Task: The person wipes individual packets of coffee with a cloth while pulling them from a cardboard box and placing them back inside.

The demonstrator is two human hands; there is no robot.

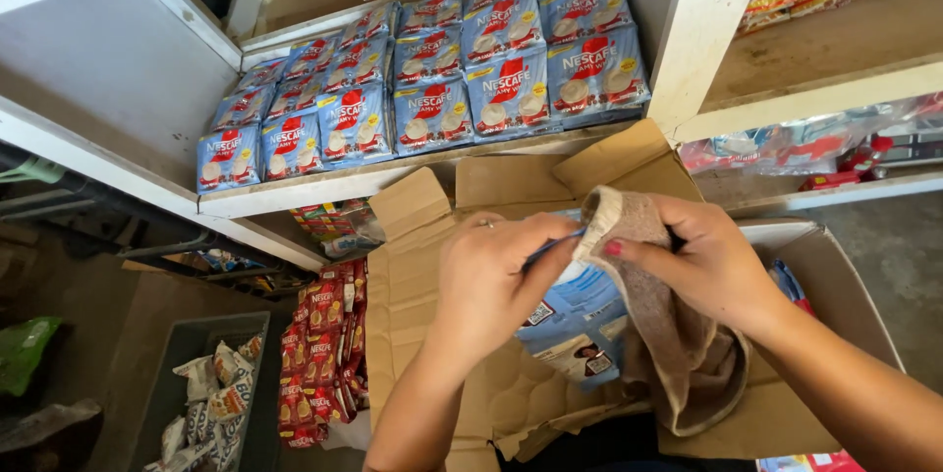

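My left hand [491, 280] grips the top edge of a blue packet [575, 320] held upright over an open cardboard box [432, 266]. My right hand [712, 261] holds a brown cloth [668, 334] against the packet's top; the cloth drapes down over the packet's right side. The lower part of the packet shows between my hands. A ring sits on a finger of my left hand.
Rows of blue packets [432, 89] fill a white shelf [324, 192] just beyond the box. Red sachets [319, 354] hang below left, beside a grey bin [177, 374] with white packets. Another shelf [825, 89] with yellow packs stands at the upper right.
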